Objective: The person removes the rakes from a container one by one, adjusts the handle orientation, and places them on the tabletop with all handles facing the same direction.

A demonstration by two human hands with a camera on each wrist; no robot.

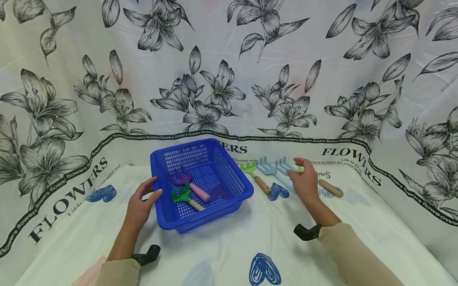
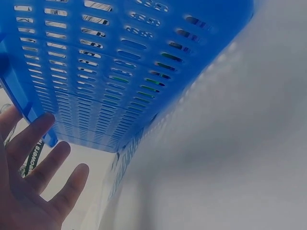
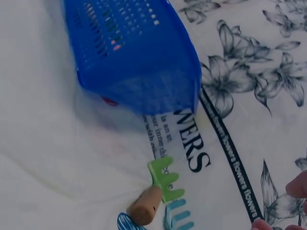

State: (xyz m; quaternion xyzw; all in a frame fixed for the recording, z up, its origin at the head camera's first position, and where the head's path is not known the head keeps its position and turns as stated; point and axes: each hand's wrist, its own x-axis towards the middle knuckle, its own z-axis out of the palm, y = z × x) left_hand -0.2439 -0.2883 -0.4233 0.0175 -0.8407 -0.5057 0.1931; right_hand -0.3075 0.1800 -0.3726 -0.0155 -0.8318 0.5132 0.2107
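Note:
A blue perforated basket (image 1: 229,174) sits on the cloth-covered table and holds a purple rake with a pink handle (image 1: 189,183) and a green rake (image 1: 185,198). My left hand (image 1: 143,200) lies with relaxed fingers against the basket's left wall (image 2: 96,86), its fingers (image 2: 57,163) spread beside the plastic. To the right of the basket lie a light green rake (image 1: 255,174) (image 3: 160,189) with a wooden handle and two light blue rakes (image 1: 273,170). My right hand (image 1: 304,178) hovers over those blue rakes with loosely bent fingers and holds nothing.
A wooden handle (image 1: 330,188) lies to the right of my right hand. The flower-print cloth (image 1: 229,79) rises as a backdrop behind the table. Blue heart scribbles (image 1: 264,269) mark the white cloth near the front edge.

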